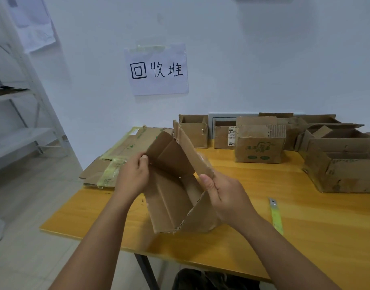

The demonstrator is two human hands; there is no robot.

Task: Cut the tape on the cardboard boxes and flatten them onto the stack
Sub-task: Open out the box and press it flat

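We hold the opened brown box [175,185] above the table [253,227], flaps splayed, corrugated edge exposed. Left hand [131,176] pinches one panel; right hand [224,195] pinches the opposite wall.

The right box [345,164] runs past the frame's edge.

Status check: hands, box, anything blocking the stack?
Left hand and right hand both grip the opened box. Not yet flat. Flattened stack at left, path unobstructed. Knife lies on table.
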